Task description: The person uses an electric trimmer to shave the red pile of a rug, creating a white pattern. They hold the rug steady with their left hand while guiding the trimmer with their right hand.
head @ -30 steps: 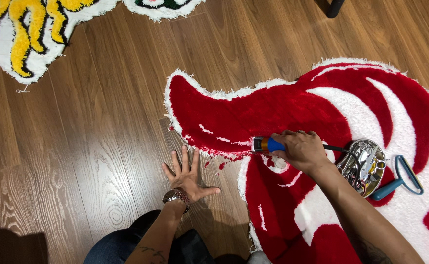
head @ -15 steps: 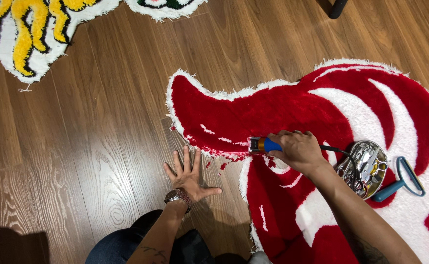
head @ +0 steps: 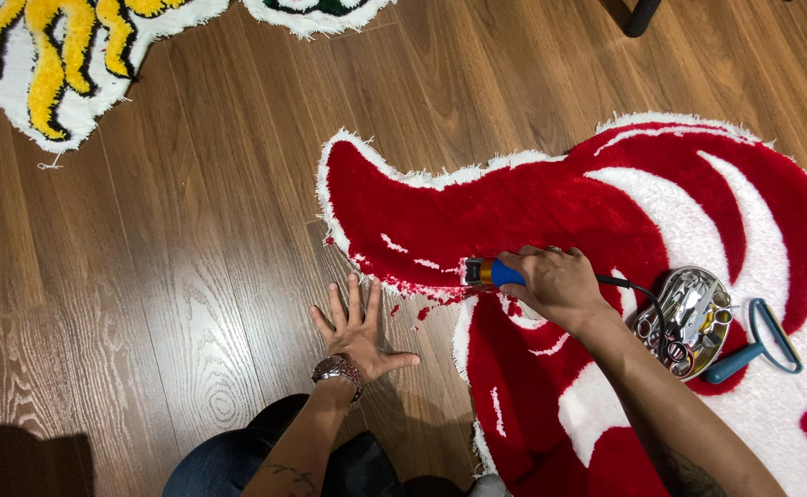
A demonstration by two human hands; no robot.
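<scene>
The right hand point(head: 558, 283) is wrapped tight around a corded electric trimmer with a blue body and an orange-and-metal head point(head: 488, 272), fingers curled over the top of the handle. The trimmer's head points left and lies flat on the pile of a large red and white tufted rug point(head: 551, 207), just inside the rug's lower white edge, where red fibres meet the border. A black cord point(head: 634, 290) runs from behind the hand toward the right.

The left hand point(head: 357, 329) holds nothing: its fingers are spread and its palm is pressed flat on the brown wooden plank floor point(head: 192, 258), just beside the rug's edge and near the trimmer's head. A metal wristwatch point(head: 334, 370) sits on that wrist. Small red fibre clippings point(head: 420, 313) lie on the floor between the left hand and the rug.

To the right of the right forearm, a round metal tray of scissors and small tools point(head: 693, 320) rests on the rug, and a blue-handled lint brush point(head: 753, 345) lies just beside it. Well apart, at the top left, lies a white rug with yellow and black shapes point(head: 49, 64).
</scene>
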